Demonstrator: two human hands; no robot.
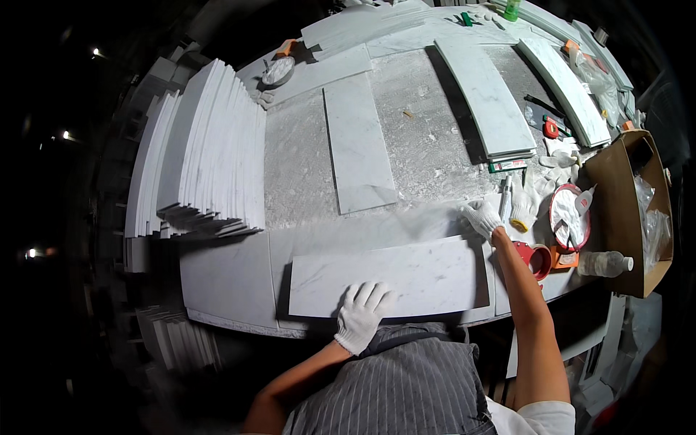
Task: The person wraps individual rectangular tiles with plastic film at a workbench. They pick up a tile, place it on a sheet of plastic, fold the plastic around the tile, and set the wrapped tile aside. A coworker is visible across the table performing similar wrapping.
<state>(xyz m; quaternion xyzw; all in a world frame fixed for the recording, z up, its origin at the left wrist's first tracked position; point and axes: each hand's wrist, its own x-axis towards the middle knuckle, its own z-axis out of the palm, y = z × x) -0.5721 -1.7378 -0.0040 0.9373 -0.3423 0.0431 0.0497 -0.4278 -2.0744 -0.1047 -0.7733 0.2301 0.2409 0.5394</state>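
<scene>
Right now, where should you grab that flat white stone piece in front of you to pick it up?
Probably by its two short ends, one hand coming in from each side. The marble slab lies flat on the bench, long and thin, so there is nothing on top to grip. The left hand presses on its near edge; the right hand is already at its far right corner.

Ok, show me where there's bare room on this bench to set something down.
Free: the speckled bench top between the tile stack and the upright marble tile, and between that tile and the curved slab. Crowded: the right edge around the red cup and bottle.
</scene>
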